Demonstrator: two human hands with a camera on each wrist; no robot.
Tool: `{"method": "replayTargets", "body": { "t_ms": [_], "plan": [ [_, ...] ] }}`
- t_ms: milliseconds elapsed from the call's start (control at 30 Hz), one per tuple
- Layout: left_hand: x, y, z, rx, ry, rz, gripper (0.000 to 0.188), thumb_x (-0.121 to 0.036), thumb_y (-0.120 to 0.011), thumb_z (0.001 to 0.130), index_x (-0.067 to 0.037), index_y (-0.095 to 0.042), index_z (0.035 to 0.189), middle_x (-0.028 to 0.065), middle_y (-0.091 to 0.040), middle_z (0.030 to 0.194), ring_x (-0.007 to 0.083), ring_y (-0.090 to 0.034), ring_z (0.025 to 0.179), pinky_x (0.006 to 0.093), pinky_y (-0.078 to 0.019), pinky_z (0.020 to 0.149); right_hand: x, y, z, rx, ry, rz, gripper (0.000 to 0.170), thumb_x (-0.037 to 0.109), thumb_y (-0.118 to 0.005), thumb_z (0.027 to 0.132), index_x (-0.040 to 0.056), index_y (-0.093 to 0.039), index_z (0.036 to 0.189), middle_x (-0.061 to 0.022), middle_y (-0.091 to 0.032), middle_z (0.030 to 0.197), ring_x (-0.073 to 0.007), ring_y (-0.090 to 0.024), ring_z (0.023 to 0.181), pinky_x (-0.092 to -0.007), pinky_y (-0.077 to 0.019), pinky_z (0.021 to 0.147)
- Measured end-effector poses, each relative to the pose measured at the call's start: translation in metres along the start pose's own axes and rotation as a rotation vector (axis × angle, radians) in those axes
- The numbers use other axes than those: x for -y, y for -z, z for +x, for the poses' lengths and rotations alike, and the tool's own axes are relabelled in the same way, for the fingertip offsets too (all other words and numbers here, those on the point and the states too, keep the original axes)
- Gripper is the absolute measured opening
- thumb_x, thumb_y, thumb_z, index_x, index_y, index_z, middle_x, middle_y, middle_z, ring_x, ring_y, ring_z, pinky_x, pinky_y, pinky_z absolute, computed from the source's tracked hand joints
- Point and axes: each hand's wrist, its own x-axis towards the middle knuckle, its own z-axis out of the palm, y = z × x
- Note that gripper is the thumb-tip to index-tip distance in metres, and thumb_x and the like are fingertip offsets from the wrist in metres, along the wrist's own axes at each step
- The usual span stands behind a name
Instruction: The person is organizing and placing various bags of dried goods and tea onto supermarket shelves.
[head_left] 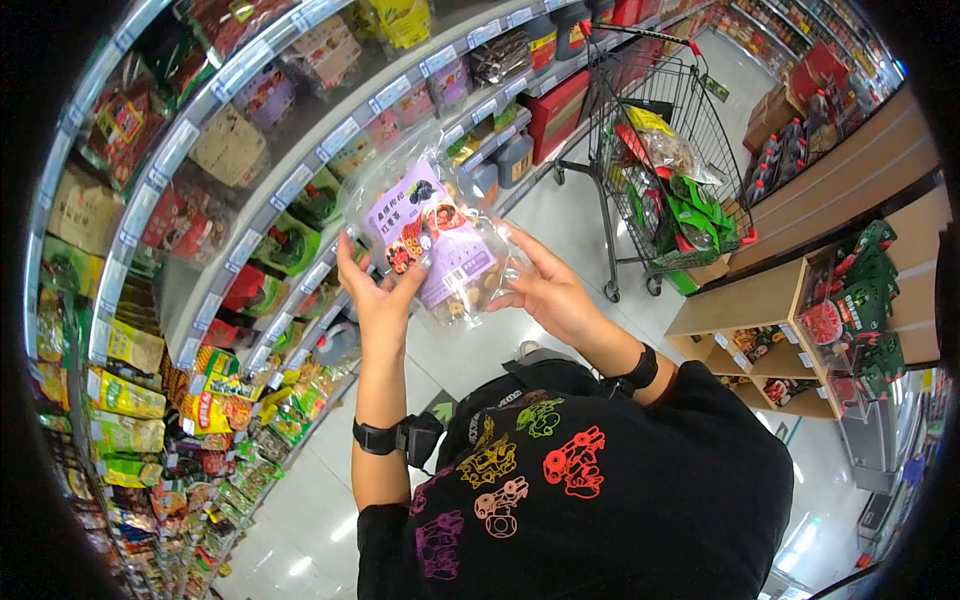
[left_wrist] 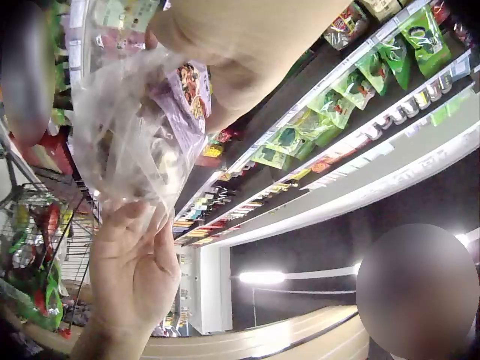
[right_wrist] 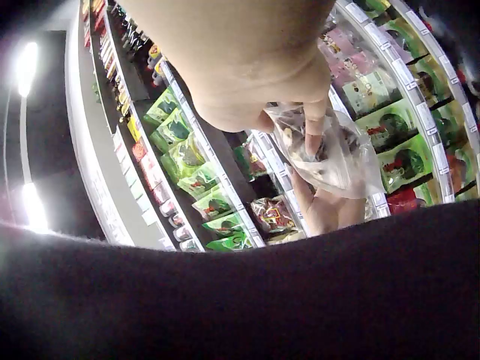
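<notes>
A clear plastic bag of tea mix [head_left: 443, 240] with a purple label is held up in front of the chest, label side up. On its left edge my left hand [head_left: 382, 310] grips it, with the thumb lying over the label. My right hand [head_left: 560, 305] pinches the bag's right edge between thumb and fingers. Seen from the left wrist, the bag's crinkled clear film [left_wrist: 112, 150] spans the two hands. From the right wrist, dark and pale pieces show through the clear bag [right_wrist: 341, 161].
Shelves of packaged foods [head_left: 215, 140] curve along the left, with price-tag rails. A shopping cart [head_left: 665, 150] holding several packages stands ahead to the right. At right is a wooden display stand [head_left: 745, 320] with green packages [head_left: 865, 290]. Pale tiled floor [head_left: 640, 325] lies between.
</notes>
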Motion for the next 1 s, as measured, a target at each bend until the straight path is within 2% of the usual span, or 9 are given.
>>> {"method": "replayTargets", "body": {
  "t_ms": [133, 233, 300, 367, 600, 700, 733, 867, 1000],
  "plan": [
    [0.005, -0.033, 0.009, -0.057, 0.031, 0.037, 0.098, -0.01, -0.074, 0.065, -0.01, -0.008, 0.137, 0.0153, -0.015, 0.133, 0.0274, -0.026, 0.12, 0.0412, -0.0366, 0.094, 0.011, 0.024, 0.002, -0.025, 0.014, 0.041, 0.058, -0.001, -0.041, 0.084, 0.0088, -0.02, 0.138, -0.0095, -0.032, 0.135, -0.0214, -0.044, 0.115, -0.0358, -0.0493, 0.081],
    [0.03, -0.062, 0.016, 0.023, 0.063, -0.397, 0.086, -0.012, -0.068, 0.074, -0.011, -0.01, 0.137, 0.0176, -0.024, 0.135, 0.0281, -0.038, 0.116, 0.0408, -0.0356, 0.095, 0.026, 0.048, 0.001, -0.002, -0.003, 0.07, 0.057, 0.001, -0.04, 0.085, 0.009, -0.02, 0.137, -0.0093, -0.027, 0.138, -0.0235, -0.041, 0.118, -0.0392, -0.0476, 0.084],
    [0.034, -0.083, 0.021, 0.083, 0.231, -0.483, 0.082, -0.008, -0.064, 0.077, -0.01, -0.008, 0.137, 0.0172, -0.034, 0.13, 0.0263, -0.045, 0.112, 0.0386, -0.0383, 0.094, 0.033, 0.068, 0.001, -0.001, -0.012, 0.083, 0.056, 0.002, -0.041, 0.086, 0.0091, -0.02, 0.138, -0.0088, -0.024, 0.14, -0.0246, -0.04, 0.119, -0.0412, -0.0462, 0.087],
    [0.038, -0.106, 0.025, 0.141, 0.208, -0.582, 0.086, -0.004, -0.065, 0.075, -0.007, -0.004, 0.136, 0.0196, -0.035, 0.128, 0.0262, -0.04, 0.115, 0.0382, -0.0348, 0.096, 0.044, 0.085, 0.002, 0.0, -0.022, 0.075, 0.056, 0.003, -0.041, 0.086, 0.0093, -0.019, 0.138, -0.0085, -0.022, 0.141, -0.0255, -0.038, 0.12, -0.0427, -0.0453, 0.088],
    [0.051, -0.123, 0.035, 0.059, 0.261, -0.639, 0.077, 0.0, -0.063, 0.076, -0.005, -0.011, 0.132, 0.0194, -0.042, 0.121, 0.0238, -0.047, 0.109, 0.0359, -0.0409, 0.091, 0.063, 0.114, 0.028, 0.085, -0.152, 0.025, 0.062, 0.001, -0.042, 0.084, 0.008, -0.013, 0.139, -0.0051, -0.017, 0.143, -0.0254, -0.035, 0.123, -0.0444, -0.047, 0.085],
    [0.045, -0.113, 0.049, -0.014, 0.202, -0.512, 0.078, 0.005, -0.061, 0.074, -0.005, -0.01, 0.133, 0.019, -0.047, 0.115, 0.0236, -0.052, 0.102, 0.0345, -0.044, 0.087, 0.048, 0.117, 0.048, 0.077, -0.186, -0.058, 0.064, -0.003, -0.041, 0.082, 0.0073, -0.013, 0.139, -0.0066, -0.02, 0.142, -0.0251, -0.036, 0.122, -0.0432, -0.048, 0.084],
    [0.051, -0.11, 0.057, -0.042, 0.147, -0.501, 0.081, 0.006, -0.062, 0.072, -0.004, -0.01, 0.133, 0.0184, -0.051, 0.11, 0.0234, -0.056, 0.097, 0.0339, -0.0462, 0.083, 0.043, 0.116, 0.057, 0.047, -0.173, -0.141, 0.067, -0.005, -0.044, 0.08, 0.0075, -0.013, 0.139, -0.011, -0.031, 0.135, -0.0229, -0.042, 0.116, -0.0377, -0.0483, 0.082],
    [0.038, -0.089, 0.089, -0.012, -0.101, -0.174, 0.092, -0.003, -0.072, 0.067, -0.002, -0.009, 0.134, 0.0177, -0.054, 0.105, 0.0237, -0.057, 0.095, 0.0335, -0.0457, 0.083, 0.009, 0.134, 0.102, 0.047, -0.149, -0.407, 0.079, -0.006, -0.056, 0.075, 0.0086, -0.012, 0.138, -0.0143, -0.046, 0.12, -0.0179, -0.047, 0.105, -0.0277, -0.045, 0.079],
    [0.026, -0.05, 0.124, 0.059, -0.269, 0.273, 0.093, -0.012, -0.074, 0.066, -0.002, -0.012, 0.134, 0.0193, -0.056, 0.101, 0.026, -0.058, 0.09, 0.0341, -0.0469, 0.078, -0.017, 0.127, 0.163, 0.085, -0.107, -0.51, 0.088, -0.006, -0.062, 0.072, 0.0084, -0.005, 0.137, -0.0141, -0.041, 0.124, -0.0178, -0.046, 0.107, -0.0279, -0.0444, 0.08]
  ]
}}
